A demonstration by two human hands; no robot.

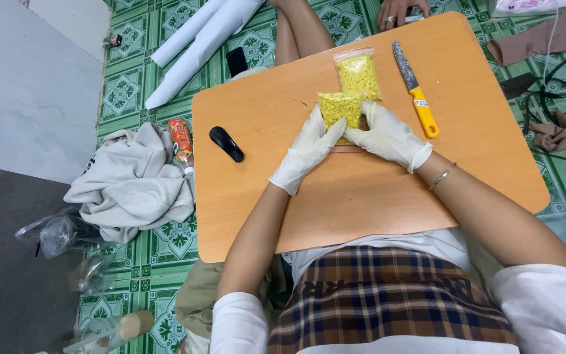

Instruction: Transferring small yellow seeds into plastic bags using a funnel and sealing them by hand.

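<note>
Gloved left hand (pixel 307 154) and right hand (pixel 388 136): jointly gripping small clear plastic bag of yellow pellets (pixel 339 107); orange wooden tabletop (pixel 361 196); yellow-handled knife (pixel 415 90) right.

I see a small clear bag of yellow pieces (pixel 340 107), upright, mid-table (pixel 361 196), touching a second, flat bag (pixel 358 73).

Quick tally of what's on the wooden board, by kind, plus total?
Clear bags of yellow pieces: 2, one held in both gloved hands, one beyond it
Knives, yellow handle: 1
Black oblong objects: 1
Total: 4
</note>
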